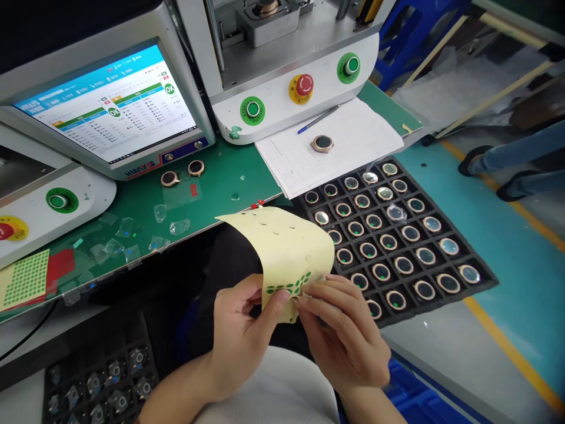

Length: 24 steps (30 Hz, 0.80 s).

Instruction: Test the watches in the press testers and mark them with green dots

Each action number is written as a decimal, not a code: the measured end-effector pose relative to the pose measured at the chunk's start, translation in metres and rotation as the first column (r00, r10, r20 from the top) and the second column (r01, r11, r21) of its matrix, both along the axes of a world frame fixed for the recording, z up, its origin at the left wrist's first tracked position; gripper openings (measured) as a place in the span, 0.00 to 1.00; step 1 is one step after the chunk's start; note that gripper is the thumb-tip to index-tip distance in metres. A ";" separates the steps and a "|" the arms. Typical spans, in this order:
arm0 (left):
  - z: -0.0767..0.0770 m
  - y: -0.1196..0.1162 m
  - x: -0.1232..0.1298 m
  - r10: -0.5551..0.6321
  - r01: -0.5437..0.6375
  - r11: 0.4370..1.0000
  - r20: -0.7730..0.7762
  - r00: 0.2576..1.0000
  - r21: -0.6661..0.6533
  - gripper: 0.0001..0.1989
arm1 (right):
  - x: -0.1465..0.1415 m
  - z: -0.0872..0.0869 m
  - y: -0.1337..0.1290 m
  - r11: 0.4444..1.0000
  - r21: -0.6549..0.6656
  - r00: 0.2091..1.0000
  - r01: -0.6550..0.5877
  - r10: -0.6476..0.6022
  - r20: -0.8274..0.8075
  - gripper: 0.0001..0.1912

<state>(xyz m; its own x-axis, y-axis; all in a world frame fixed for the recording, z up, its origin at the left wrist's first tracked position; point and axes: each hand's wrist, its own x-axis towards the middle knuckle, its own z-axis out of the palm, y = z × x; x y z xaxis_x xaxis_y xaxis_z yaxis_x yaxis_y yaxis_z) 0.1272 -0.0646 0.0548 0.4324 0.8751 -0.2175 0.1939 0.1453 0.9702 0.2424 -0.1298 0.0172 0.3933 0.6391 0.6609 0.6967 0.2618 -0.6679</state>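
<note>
A curved pale yellow sheet (291,241) with green oval stickers along its lower part hangs between my hands. My left hand (247,324) pinches its lower left edge, thumb on the front beside the stickers. My right hand (342,327) has its fingertips pressed together at the sheet's lower right edge, by the green stickers; whether a sticker is between them is too small to tell. Just beyond my right hand lies a black compartment tray (441,247) of round watch cases, several with green dots.
A green bench (225,182) carries a monitor (115,106), two watch cases and scraps of clear film. Behind stands a press with buttons (300,88). Papers (282,159) hold a pen and one watch case. Another tray (103,377) sits lower left. A person's legs (525,153) show at right.
</note>
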 end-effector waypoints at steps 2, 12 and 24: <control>0.000 0.001 0.000 0.007 -0.007 1.000 0.015 1.000 -0.027 0.07 | 0.000 -0.003 0.001 1.000 0.029 1.000 -0.003 0.004 -0.021 0.10; -0.008 0.008 0.004 0.037 0.042 0.938 -0.220 0.975 0.345 0.06 | 0.000 -0.004 -0.011 0.997 -0.047 0.975 0.069 -0.058 0.213 0.05; -0.042 0.043 0.006 -0.060 0.097 0.992 -0.385 0.921 0.078 0.15 | 0.226 -0.185 -0.097 0.559 -0.697 0.556 0.449 -0.785 -0.272 0.13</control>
<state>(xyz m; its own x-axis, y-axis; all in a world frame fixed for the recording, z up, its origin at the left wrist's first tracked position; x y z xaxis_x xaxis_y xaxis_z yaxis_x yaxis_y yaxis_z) 0.1333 -0.0219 0.0128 0.4009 0.8663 -0.2981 0.5592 0.0264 0.8286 0.4687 -0.2263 -0.1676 0.9680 0.2239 -0.1135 0.0380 -0.5777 -0.8154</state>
